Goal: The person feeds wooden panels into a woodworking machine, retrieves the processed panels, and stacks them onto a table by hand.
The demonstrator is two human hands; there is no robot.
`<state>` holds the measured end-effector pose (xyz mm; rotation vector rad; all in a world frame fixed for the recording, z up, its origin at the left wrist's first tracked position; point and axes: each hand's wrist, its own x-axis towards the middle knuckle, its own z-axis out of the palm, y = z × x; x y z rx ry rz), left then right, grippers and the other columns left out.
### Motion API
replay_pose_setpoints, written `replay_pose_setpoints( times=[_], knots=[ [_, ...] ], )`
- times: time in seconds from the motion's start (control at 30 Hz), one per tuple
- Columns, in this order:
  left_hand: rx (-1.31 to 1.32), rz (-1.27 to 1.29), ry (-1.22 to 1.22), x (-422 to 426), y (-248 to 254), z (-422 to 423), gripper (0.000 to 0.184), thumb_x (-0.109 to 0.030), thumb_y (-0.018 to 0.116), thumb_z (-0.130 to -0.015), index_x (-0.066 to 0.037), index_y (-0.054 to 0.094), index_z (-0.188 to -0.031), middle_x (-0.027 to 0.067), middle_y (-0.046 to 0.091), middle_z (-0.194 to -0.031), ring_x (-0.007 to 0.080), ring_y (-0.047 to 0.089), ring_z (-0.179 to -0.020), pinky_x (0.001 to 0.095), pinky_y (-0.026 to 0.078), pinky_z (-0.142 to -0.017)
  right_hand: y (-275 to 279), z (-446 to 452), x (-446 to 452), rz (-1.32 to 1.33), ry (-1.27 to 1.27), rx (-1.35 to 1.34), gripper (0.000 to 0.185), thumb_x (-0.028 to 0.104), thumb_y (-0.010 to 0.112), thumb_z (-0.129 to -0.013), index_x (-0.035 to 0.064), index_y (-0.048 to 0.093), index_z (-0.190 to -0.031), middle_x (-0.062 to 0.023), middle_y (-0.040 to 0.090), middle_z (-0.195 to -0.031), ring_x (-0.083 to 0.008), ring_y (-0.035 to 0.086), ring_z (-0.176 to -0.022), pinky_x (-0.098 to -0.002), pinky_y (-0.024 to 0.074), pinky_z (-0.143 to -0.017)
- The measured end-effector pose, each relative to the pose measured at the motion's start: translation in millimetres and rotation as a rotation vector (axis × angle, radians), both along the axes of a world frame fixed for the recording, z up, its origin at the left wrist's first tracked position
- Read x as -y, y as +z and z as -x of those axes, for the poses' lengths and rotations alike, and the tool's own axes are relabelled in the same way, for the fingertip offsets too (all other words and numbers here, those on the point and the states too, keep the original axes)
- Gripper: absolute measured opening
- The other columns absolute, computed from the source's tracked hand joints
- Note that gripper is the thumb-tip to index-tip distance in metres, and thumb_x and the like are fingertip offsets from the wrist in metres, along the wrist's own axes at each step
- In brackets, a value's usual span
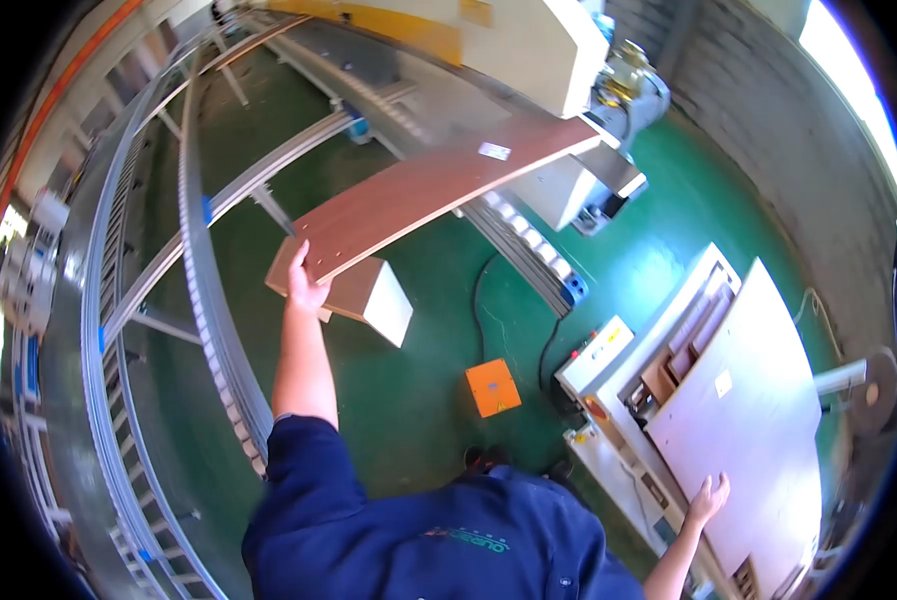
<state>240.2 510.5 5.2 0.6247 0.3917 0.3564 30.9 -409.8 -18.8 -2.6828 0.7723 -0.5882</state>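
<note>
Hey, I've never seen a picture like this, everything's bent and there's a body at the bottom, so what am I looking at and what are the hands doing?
There's only one picture, taken by a camera on a person's head, facing forward and down. The view curves strongly towards its edges. At the bottom is the wearer's dark blue shirt. No robot is working here, just two bare hands.

The left hand holds the near end of a long brown board, which has a white label on top. The right hand is open over a large pale panel; I can't tell whether it touches. An orange box sits on the green floor, and long metal rails run along the left.
</note>
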Motion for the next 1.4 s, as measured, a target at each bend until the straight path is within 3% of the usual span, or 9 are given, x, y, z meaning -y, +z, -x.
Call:
replay_pose_setpoints(
  times=[0.27,0.63,0.77,0.8,0.83,0.9,0.93,1.17,1.4],
  knots=[
    [-0.03,0.017,-0.184,77.7,19.2,31.4,0.049,-0.022,0.059,-0.095,-0.002,0.046,-0.137,0.0164,0.058,-0.131,0.0321,0.06,-0.117,0.0469,0.051,-0.099,19.6,-28.4,-44.9,-0.139,0.04,0.091,0.04,0.01,0.063,-0.087,-0.0032,0.058,-0.125,-0.0199,0.058,-0.124,-0.0348,0.052,-0.121,-0.0434,0.039,-0.105],
    [0.238,0.28,-0.237,225.1,27.3,97.6,0.066,-0.002,0.058,-0.074,-0.002,0.044,-0.138,0.0147,0.054,-0.133,0.0336,0.053,-0.124,0.0491,0.047,-0.105,77.5,-116.1,-223.4,-0.42,0.45,0.105,0.039,0.008,0.065,-0.084,0.0009,0.059,-0.122,-0.0181,0.06,-0.12,-0.0319,0.053,-0.118,-0.0406,0.0392,-0.105],
    [0.256,0.367,-0.271,250.0,23.2,128.8,0.072,0.001,0.055,-0.069,-0.001,0.042,-0.14,0.0178,0.053,-0.136,0.0375,0.052,-0.126,0.0534,0.045,-0.106,77.7,-130.0,-264.0,-1.122,0.489,0.04,0.04,0.014,0.06,-0.093,0.002,0.052,-0.13,-0.0121,0.059,-0.12,-0.0232,0.056,-0.11,-0.0383,0.0562,-0.082],
    [0.261,0.365,-0.287,256.8,28.3,136.3,0.073,0.001,0.054,-0.068,0.0,0.042,-0.14,0.0179,0.052,-0.137,0.0378,0.052,-0.126,0.0534,0.045,-0.106,90.6,-130.3,-269.4,-1.149,0.494,-0.011,0.038,0.012,0.055,-0.097,0.0007,0.05,-0.132,-0.0138,0.059,-0.123,-0.0222,0.056,-0.112,-0.0345,0.0434,-0.101],
    [0.265,0.364,-0.306,263.7,31.0,143.2,0.074,0.001,0.054,-0.068,0.0,0.042,-0.14,0.018,0.052,-0.137,0.0381,0.052,-0.127,0.0533,0.045,-0.106,93.5,-130.8,-270.6,-1.19,0.481,-0.029,0.038,0.014,0.052,-0.098,0.0007,0.049,-0.134,-0.0135,0.059,-0.123,-0.0211,0.057,-0.109,-0.0332,0.0447,-0.099],
    [0.235,0.337,-0.334,281.5,30.4,158.6,0.075,-0.002,0.053,-0.067,-0.001,0.04,-0.141,0.0177,0.051,-0.137,0.0374,0.052,-0.126,0.0521,0.046,-0.106,89.8,-134.3,-260.8,-1.396,0.427,-0.015,0.039,0.017,0.049,-0.1,0.0005,0.049,-0.135,-0.0136,0.059,-0.124,-0.0206,0.058,-0.108,-0.0324,0.0461,-0.096],
    [0.221,0.321,-0.35,292.4,33.0,166.8,0.076,-0.002,0.053,-0.067,-0.001,0.041,-0.142,0.0171,0.051,-0.137,0.0363,0.052,-0.126,0.0512,0.046,-0.105,82.7,-137.2,-249.9,-1.435,0.415,-0.075,0.044,0.027,0.05,-0.098,0.0061,0.048,-0.137,-0.0128,0.058,-0.126,-0.0246,0.057,-0.11,-0.0433,0.0518,-0.083],
    [0.111,0.292,-0.572,401.4,71.9,187.8,0.082,-0.008,0.054,-0.062,0.002,0.038,-0.141,0.0213,0.049,-0.138,0.0394,0.051,-0.126,0.0515,0.046,-0.105,103.0,-134.6,-145.8,-2.018,0.327,0.433,0.046,0.034,0.049,-0.1,0.0048,0.043,-0.134,-0.018,0.056,-0.13,-0.0307,0.059,-0.112,-0.0425,0.0458,-0.1],
    [0.026,0.185,-0.927,516.3,66.1,137.7,0.081,-0.01,0.052,-0.06,0.004,0.041,-0.139,0.0213,0.053,-0.133,0.0394,0.055,-0.12,0.0478,0.048,-0.101,105.2,-75.5,34.7,-1.731,-0.156,0.885,0.031,0.022,0.064,-0.094,0.0076,0.054,-0.12,-0.0077,0.061,-0.113,-0.0217,0.06,-0.102,-0.0375,0.0505,-0.086]
  ],
)
